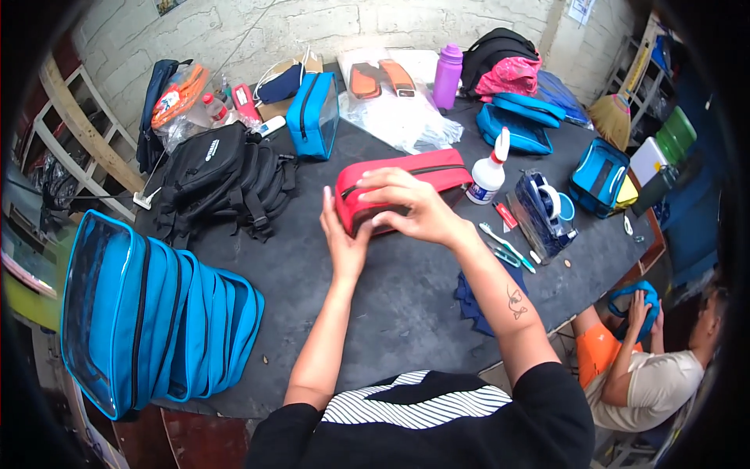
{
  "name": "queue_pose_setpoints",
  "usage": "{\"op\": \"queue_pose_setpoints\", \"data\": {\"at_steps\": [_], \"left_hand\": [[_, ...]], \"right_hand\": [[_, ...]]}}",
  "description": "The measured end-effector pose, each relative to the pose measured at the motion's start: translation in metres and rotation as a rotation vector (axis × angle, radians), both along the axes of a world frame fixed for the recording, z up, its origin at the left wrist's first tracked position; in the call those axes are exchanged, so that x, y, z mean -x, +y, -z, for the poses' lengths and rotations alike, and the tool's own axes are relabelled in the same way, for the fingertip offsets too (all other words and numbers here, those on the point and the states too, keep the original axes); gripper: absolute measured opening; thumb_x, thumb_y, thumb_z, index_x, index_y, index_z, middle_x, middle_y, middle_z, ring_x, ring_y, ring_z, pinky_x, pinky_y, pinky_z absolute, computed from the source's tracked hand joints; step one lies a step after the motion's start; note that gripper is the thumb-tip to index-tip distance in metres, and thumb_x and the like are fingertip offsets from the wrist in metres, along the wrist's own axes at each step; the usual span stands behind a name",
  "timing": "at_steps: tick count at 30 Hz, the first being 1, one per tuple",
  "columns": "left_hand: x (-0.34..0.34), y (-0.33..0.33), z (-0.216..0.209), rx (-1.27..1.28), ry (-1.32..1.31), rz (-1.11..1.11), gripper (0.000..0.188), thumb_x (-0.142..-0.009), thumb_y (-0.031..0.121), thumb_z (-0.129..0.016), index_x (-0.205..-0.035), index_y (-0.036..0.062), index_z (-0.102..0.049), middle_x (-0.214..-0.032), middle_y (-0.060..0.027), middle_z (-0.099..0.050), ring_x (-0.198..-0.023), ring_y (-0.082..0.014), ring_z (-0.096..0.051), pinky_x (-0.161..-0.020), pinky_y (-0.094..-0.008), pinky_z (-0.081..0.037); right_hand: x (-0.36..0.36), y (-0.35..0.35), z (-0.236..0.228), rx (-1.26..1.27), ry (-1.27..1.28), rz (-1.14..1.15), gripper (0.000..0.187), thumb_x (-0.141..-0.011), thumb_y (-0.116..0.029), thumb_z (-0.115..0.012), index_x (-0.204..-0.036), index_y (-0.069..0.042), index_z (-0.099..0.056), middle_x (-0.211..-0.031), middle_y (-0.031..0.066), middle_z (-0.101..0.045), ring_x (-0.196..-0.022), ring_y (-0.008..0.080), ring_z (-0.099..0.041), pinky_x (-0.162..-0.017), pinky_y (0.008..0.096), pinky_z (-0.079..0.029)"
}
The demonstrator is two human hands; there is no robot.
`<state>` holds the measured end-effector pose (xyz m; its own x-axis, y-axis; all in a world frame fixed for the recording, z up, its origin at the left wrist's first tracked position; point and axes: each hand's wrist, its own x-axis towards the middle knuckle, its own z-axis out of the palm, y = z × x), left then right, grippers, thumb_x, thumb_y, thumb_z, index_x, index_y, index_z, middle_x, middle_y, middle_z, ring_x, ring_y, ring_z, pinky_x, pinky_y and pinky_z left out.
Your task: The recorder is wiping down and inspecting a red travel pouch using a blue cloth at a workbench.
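Note:
A red zippered pouch (398, 170) with a black zipper along its top stands on the dark table in front of me. My left hand (344, 241) holds its left end, fingers against the end panel and thumb at the front. My right hand (418, 207) reaches over the front left corner, its fingers on the top by the zipper and its thumb low on the front. The two thumbs are close together. Much of the pouch's front is hidden behind my right hand.
Blue clear-sided pouches (164, 320) stand in a row at the left, near a black backpack (226, 176). A blue pouch (312, 117), purple bottle (448, 76), white spray bottle (488, 172) and tape dispenser (543, 215) surround the red pouch. A seated person (648, 367) handles blue material at right.

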<state>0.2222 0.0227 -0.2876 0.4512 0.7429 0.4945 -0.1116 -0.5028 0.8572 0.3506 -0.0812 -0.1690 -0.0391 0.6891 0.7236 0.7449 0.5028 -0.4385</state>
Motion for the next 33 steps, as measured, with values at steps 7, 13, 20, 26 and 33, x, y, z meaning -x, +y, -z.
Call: {"op": "queue_pose_setpoints", "data": {"at_steps": [7,13,20,26,33], "left_hand": [[0.008,0.026,-0.001,0.043,0.095,0.128,0.087,-0.081,0.010,-0.072,-0.152,0.0169,-0.021,-0.138,-0.0172,-0.035,-0.128,-0.0298,-0.042,-0.104,-0.0392,-0.040],[-0.011,0.042,-0.016,0.103,0.086,0.432,0.080,-0.087,0.021,-0.066,-0.153,0.0180,-0.021,-0.159,-0.0149,-0.012,-0.146,-0.0242,-0.017,-0.116,-0.0378,-0.018],[-0.008,0.054,-0.020,-0.013,-0.025,0.353,0.052,-0.081,0.011,-0.071,-0.131,0.0132,-0.057,-0.152,-0.0149,-0.032,-0.140,-0.0276,-0.033,-0.110,-0.0389,-0.032],[-0.029,0.049,-0.036,-0.377,0.069,0.058,0.025,-0.074,0.014,-0.080,-0.094,0.0030,-0.070,-0.121,-0.0135,-0.059,-0.121,-0.0280,-0.051,-0.102,-0.0398,-0.040],[-0.048,0.049,-0.015,-0.184,-0.099,0.059,0.015,-0.077,0.008,-0.077,-0.079,-0.0020,-0.067,-0.104,-0.0097,-0.063,-0.110,-0.0239,-0.057,-0.094,-0.0334,-0.042]], "right_hand": [[-0.079,-0.057,0.075,-0.154,0.480,0.781,0.040,-0.088,-0.023,-0.066,-0.123,-0.006,-0.061,-0.130,0.0144,-0.055,-0.124,0.0272,-0.049,-0.106,0.0370,-0.034],[-0.091,-0.034,0.126,0.079,0.872,0.509,0.066,-0.097,-0.043,-0.052,-0.148,-0.006,-0.030,-0.151,0.0142,-0.031,-0.141,0.0242,-0.026,-0.114,0.0347,-0.021],[-0.085,-0.036,0.125,-0.050,0.790,0.551,0.064,-0.092,-0.032,-0.063,-0.144,-0.006,-0.035,-0.142,0.0132,-0.041,-0.133,0.0239,-0.038,-0.109,0.0354,-0.030],[-0.044,-0.023,0.088,-0.185,0.106,1.096,0.040,-0.070,-0.032,-0.082,-0.103,-0.015,-0.068,-0.131,0.0145,-0.047,-0.120,0.0321,-0.047,-0.100,0.0415,-0.036],[-0.054,-0.020,0.102,-0.354,0.328,1.184,0.018,-0.067,-0.020,-0.082,-0.080,-0.014,-0.072,-0.097,0.0045,-0.057,-0.097,0.0253,-0.051,-0.085,0.0386,-0.041]]}}
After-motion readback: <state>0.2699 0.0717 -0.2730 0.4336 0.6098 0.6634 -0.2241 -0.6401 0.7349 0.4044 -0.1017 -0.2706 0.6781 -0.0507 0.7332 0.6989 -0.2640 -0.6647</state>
